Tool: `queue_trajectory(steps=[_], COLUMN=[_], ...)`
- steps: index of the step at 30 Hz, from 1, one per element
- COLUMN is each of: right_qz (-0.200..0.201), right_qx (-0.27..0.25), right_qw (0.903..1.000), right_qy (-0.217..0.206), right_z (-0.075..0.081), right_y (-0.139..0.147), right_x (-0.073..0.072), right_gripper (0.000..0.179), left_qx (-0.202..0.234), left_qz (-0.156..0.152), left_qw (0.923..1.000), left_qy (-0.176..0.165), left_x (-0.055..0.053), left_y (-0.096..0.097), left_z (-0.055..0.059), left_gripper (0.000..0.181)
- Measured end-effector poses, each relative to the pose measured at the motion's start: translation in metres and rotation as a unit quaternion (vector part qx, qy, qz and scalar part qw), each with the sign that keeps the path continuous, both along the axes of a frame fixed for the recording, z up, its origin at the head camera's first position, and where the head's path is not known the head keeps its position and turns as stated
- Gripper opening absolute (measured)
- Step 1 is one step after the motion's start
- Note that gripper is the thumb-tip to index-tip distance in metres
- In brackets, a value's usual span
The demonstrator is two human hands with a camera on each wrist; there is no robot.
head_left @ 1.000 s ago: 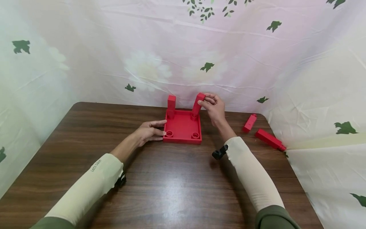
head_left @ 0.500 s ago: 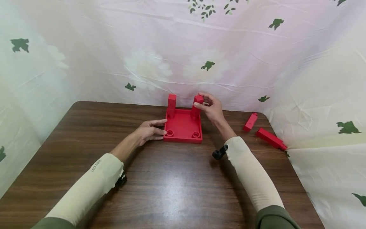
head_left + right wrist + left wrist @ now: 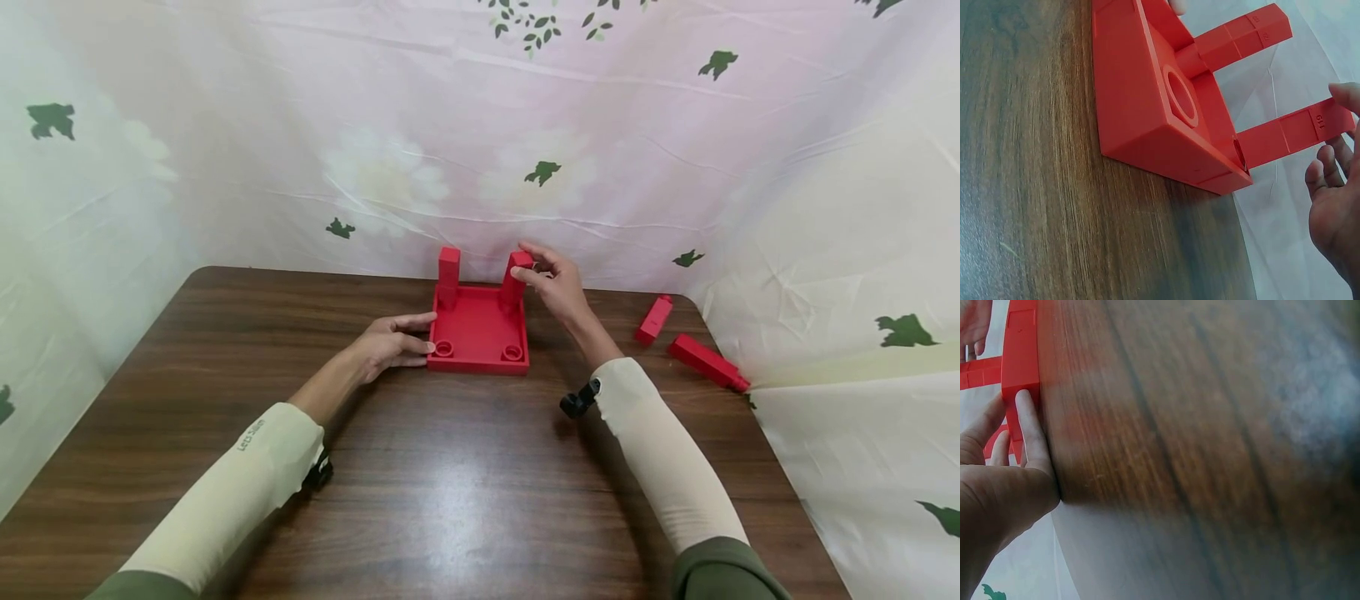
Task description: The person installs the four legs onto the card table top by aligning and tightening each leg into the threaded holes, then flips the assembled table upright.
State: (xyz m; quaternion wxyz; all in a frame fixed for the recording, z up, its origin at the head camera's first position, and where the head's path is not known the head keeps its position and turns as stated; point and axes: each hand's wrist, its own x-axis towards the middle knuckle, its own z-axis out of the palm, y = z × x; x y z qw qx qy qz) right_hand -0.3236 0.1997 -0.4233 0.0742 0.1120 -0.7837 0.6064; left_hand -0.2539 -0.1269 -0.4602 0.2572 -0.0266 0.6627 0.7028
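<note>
Okay, right hand (image 3: 562, 287) is pinching the red post (image 3: 512, 292) right of mid-frame, seemingly seating it; left hand (image 3: 384, 346), fingers straight, is bracing the tray (image 3: 480, 329). Probably needing a downward push next.

The head view looks forward and down over the table (image 3: 390, 500) to its far edge; both wrist views, nearer and tilted sideways, share the red tray (image 3: 478, 329) near that edge
</note>
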Motion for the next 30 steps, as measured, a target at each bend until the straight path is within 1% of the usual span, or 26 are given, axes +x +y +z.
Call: queue_trajectory(steps=[7, 9, 16, 18, 23, 25, 27, 30], right_qz=[0.006, 0.007, 0.008, 0.010, 0.012, 0.002, -0.008, -0.012], right_qx=[-0.043, -0.044, -0.003, -0.007, -0.058, -0.061, -0.054, -0.045], right_qw=[0.9991, 0.9990, 1.0000, 0.9999, 0.9982, 0.9980, 0.9983, 0.9986], right_qy=[0.005, 0.007, 0.005, 0.004, 0.006, 0.015, 0.022, 0.024], right_z=[-0.0037, -0.0041, -0.0039, -0.0033, -0.0030, -0.0036, -0.0045, -0.0059], right_y=[-0.0010, -0.0007, 0.0010, 0.0015, 0.0011, 0.0002, -0.0011, -0.0028], right_x=[-0.0016, -0.0015, 0.0002, 0.0004, -0.0010, -0.0014, -0.0014, -0.0004], right_gripper=[0.045, 0.046, 0.052, 0.052, 0.047, 0.044, 0.042, 0.039], left_qx=[-0.001, -0.001, -0.003, -0.004, -0.004, -0.005, -0.007, -0.010], left_qz=[-0.002, -0.001, -0.001, -0.001, -0.005, -0.007, -0.007, -0.009], left_qw=[1.0000, 1.0000, 1.0000, 1.0000, 1.0000, 1.0000, 1.0000, 0.9999], left_qy=[0.001, 0.000, -0.003, -0.003, 0.000, 0.000, -0.001, -0.003], left_x=[-0.0006, -0.0012, -0.0014, -0.0017, -0.0028, -0.0030, -0.0026, -0.0013], left_y=[0.0006, 0.0005, -0.0005, -0.0001, 0.0004, 0.0000, -0.0004, -0.0009], left_z=[-0.0012, -0.0013, -0.0001, 0.0003, 0.0001, -0.0002, -0.0001, 0.0002], left_gripper=[0.074, 0.074, 0.075, 0.075, 0.075, 0.076, 0.076, 0.075])
